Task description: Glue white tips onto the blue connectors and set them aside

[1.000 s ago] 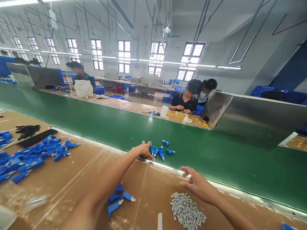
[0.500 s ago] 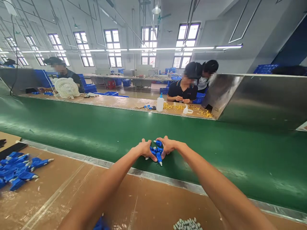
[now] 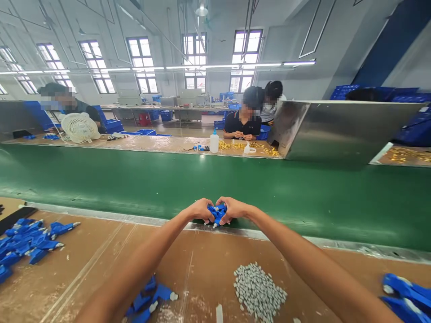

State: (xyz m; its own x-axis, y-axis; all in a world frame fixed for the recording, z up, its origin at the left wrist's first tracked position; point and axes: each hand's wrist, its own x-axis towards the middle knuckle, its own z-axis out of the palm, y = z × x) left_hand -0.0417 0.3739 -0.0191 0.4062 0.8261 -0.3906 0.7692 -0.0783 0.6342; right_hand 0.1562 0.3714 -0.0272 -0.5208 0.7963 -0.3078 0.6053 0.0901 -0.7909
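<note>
Between my two hands is a bunch of blue plastic parts with white tips (image 3: 217, 214), at the near edge of the green conveyor belt (image 3: 161, 172). From the left side, my left hand (image 3: 202, 210) curls round the bunch. My right hand (image 3: 232, 209) closes on it from the right, fingers bent over the parts. Some of the parts are hidden behind my fingers, and their exact kind is not clear. On the brown tabletop (image 3: 188, 269) nearer me, a pile of small grey pieces (image 3: 258, 291) lies below my right forearm.
More blue parts lie in a heap (image 3: 30, 240) at the left, a few (image 3: 158, 294) by my left forearm and some (image 3: 407, 294) at the right edge. Across the belt are a white bottle (image 3: 214, 142), a fan (image 3: 80, 128), a metal panel (image 3: 336, 128) and seated people.
Both hands have drawn the blue parts nearer, to the belt's near edge, and closed more tightly round them. The view has shifted, showing more of the grey pile and the right-hand blue parts.
</note>
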